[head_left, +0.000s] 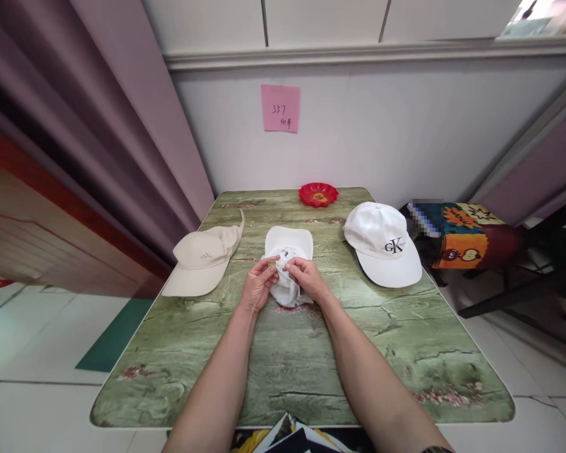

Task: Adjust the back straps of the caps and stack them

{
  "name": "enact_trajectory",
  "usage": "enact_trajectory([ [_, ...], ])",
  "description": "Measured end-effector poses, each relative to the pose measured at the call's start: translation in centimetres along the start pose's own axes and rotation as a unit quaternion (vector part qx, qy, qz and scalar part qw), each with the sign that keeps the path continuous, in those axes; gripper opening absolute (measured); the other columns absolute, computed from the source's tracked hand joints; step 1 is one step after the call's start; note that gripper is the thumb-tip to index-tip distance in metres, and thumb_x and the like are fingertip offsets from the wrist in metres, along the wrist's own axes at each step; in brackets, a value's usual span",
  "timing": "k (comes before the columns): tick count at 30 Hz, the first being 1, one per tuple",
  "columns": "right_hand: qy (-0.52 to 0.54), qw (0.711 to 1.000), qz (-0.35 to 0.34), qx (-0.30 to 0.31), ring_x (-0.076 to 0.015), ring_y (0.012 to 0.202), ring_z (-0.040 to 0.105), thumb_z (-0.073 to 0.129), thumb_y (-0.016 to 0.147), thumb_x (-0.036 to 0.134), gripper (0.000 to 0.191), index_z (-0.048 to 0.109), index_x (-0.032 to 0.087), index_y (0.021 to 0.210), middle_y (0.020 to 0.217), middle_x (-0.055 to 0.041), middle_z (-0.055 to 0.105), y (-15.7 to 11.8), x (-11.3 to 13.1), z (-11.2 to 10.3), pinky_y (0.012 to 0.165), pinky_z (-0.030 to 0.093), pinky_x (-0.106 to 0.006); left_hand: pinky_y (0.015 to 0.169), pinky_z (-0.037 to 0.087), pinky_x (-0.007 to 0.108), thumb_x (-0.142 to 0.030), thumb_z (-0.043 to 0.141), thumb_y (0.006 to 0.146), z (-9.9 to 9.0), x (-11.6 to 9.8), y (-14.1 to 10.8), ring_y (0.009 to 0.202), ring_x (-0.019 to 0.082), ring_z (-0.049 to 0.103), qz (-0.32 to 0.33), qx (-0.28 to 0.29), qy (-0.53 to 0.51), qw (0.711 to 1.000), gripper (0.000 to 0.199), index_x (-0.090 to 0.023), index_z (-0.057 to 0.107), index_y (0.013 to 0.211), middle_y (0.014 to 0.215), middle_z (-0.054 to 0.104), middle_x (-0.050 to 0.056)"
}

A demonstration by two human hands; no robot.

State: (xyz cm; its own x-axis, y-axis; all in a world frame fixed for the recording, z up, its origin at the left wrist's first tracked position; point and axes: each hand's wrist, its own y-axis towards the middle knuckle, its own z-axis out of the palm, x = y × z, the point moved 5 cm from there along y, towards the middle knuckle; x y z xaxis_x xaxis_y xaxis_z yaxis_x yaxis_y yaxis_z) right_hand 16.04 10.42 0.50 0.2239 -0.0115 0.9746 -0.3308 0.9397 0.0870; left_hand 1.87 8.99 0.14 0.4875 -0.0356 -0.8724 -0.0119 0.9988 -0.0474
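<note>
A small white baseball cap (289, 239) lies at the middle of the table, its brim pointing away from me and a small dark blue mark on its crown. My left hand (259, 284) is closed in a pinch at the cap's left side, where a small gold-coloured piece shows by the fingertips. Opposite it, my right hand (310, 279) pinches the cap with thumb and forefinger. The fingers hide part of the crown, and exactly which part of the cap each one grips is hard to make out.
To the left lies a beige cap (200, 255), its strap end sticking up. A larger white cap (377, 236) with black letters sits at the right. A red scalloped dish (318, 195) stands near the back edge of the green wood-pattern table (292, 377). Right of the table is a stool with a colourful cover (466, 233).
</note>
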Motion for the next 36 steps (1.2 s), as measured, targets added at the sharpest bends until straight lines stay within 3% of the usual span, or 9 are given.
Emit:
enact_trajectory([
  [23,-0.035,0.999,-0.007,-0.003,-0.0092,0.051,0.03,0.064,0.079,0.048,0.03,0.063,0.019,0.071,0.054,0.0059,0.041,-0.04,0.35,-0.07,0.051,0.025,-0.023,0.057,0.047,0.02,-0.026,0.081,0.067,0.13,0.23,0.11,0.06,0.007,0.056,-0.001,-0.001,0.017,1.0,0.032,-0.016,0.075,0.097,0.094,0.072,0.005],
  [36,-0.017,1.0,-0.015,0.005,-0.0097,0.054,0.036,0.064,0.079,0.042,0.025,0.065,0.018,0.07,0.058,0.0047,0.048,-0.09,0.42,-0.09,0.054,0.03,-0.023,0.058,0.045,0.021,-0.029,0.082,0.068,0.48,0.0,-0.13,0.06,0.007,0.055,-0.009,0.013,0.03,0.999,0.032,-0.015,0.076,0.096,0.083,0.07,0.003],
])
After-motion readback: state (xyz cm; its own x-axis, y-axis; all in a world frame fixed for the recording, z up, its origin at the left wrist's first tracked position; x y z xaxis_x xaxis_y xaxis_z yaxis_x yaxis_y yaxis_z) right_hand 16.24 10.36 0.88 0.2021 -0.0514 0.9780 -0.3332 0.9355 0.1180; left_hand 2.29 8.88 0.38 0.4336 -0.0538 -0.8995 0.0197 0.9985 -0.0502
